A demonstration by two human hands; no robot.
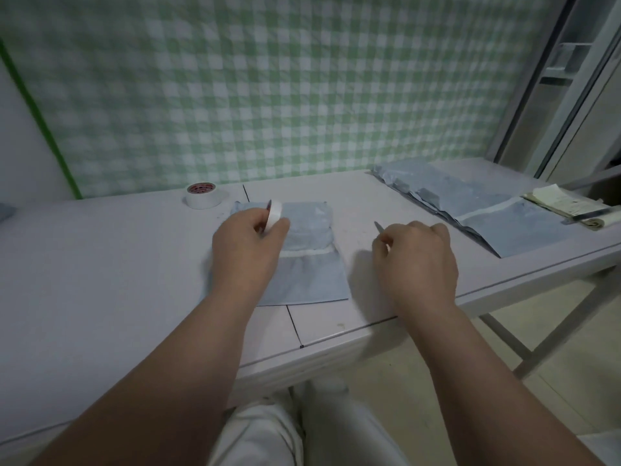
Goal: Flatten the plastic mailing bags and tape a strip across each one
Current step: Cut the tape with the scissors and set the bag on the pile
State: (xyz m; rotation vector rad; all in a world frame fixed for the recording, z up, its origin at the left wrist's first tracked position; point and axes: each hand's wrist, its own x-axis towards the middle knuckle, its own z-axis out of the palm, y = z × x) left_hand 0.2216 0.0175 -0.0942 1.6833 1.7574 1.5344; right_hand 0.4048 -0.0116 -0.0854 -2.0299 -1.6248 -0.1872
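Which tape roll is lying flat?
The wide red-labelled roll, untouched; the thin roll is held on edge in the left hand.

Checked wall [268,79] — papers [559,200] far right

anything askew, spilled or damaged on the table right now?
Nothing spilled. The mailing bag under the left hand and its tape roll is wrinkled above the tape strip. The bag pile at the back right lies splayed, its lower bags crumpled. The right hand grips a thin pointed tool whose kind is unclear.
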